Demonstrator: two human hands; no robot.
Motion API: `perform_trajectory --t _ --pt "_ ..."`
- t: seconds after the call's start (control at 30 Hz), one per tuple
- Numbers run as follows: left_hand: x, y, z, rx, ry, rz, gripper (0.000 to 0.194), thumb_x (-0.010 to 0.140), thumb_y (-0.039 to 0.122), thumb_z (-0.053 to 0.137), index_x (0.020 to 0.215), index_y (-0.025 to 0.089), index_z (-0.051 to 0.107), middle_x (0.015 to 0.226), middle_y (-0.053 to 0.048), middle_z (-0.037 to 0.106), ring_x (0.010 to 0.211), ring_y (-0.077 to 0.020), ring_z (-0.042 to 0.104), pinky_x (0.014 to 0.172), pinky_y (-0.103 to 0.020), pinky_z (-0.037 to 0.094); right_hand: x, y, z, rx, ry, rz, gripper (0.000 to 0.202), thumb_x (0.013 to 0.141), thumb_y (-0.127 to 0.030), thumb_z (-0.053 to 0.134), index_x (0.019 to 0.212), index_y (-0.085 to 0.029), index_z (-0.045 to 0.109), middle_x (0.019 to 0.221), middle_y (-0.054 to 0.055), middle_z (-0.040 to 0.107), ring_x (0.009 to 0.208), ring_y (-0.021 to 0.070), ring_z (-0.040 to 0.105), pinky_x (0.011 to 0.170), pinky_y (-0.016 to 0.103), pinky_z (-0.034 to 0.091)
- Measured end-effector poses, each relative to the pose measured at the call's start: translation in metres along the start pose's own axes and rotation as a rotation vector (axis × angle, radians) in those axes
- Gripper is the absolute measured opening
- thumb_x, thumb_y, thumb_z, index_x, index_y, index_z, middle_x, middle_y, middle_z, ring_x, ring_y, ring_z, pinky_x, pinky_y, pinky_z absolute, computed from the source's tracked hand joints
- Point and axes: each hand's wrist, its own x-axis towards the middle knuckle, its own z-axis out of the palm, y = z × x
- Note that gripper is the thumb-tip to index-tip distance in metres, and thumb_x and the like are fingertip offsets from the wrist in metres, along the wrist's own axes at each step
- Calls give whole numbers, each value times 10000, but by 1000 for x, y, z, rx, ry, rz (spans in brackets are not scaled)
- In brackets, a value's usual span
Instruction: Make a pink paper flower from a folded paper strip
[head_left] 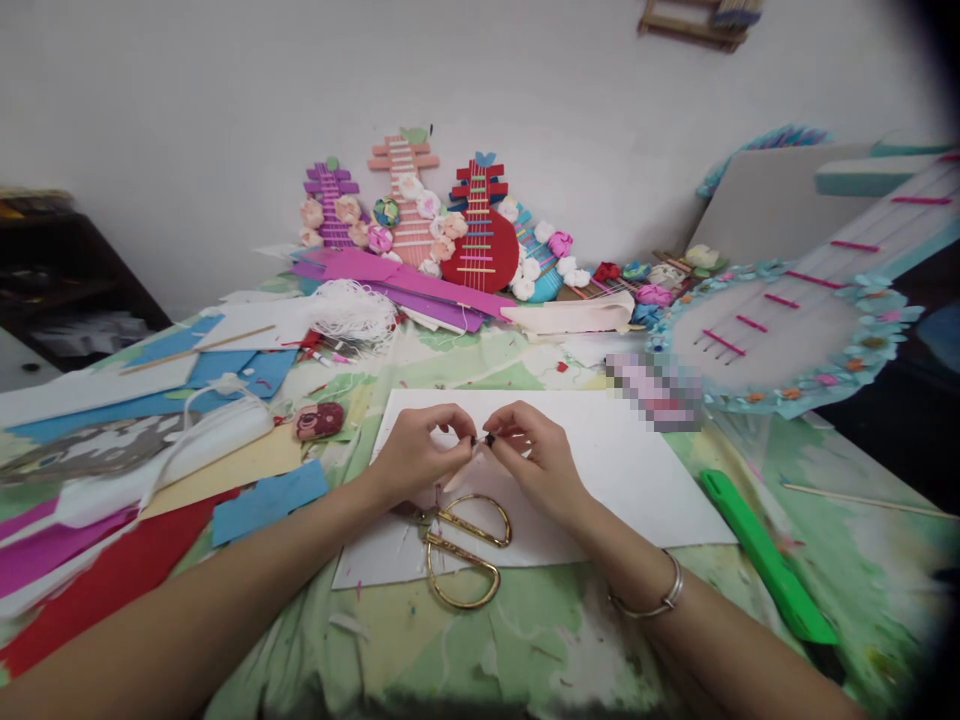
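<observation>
Above a white sheet point(630, 470), my left hand point(427, 445) and my right hand point(540, 455) meet fingertip to fingertip, each in a pinch. Something tiny and pale shows between the thumbs and forefingers, too small to name. Gold-handled scissors point(466, 585) lie just below the hands, handles toward me; their blades are partly hidden near my left wrist. Small pink and white scraps lie beside the scissors on the sheet.
A green cutter point(765, 555) lies at right, near a light-blue instrument-shaped craft point(780, 340). Blue, red and white sheets point(270, 500) cover the left. White string point(352, 312), purple foam sheets point(405, 285) and a red guitar-shaped craft point(480, 245) stand or lie at the back.
</observation>
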Motion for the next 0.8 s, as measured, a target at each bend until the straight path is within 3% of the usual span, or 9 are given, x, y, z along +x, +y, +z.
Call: perform_trajectory --t 0.23,0.8 --pt "1 1 0 -83 -11 -89 73 689 167 530 683 145 599 642 16 616 625 -102 567 621 -191 433 0 3 0 -64 -92 18 72 776 -230 561 823 -180 582 817 25 623 770 136 580 715 261 460" --pt "0 2 0 -61 -54 -90 80 689 172 538 698 150 615 662 13 644 644 -116 582 643 -202 454 1 3 0 -182 -180 -3 94 836 -221 474 821 -177 555 773 23 612 689 123 535 637 236 395"
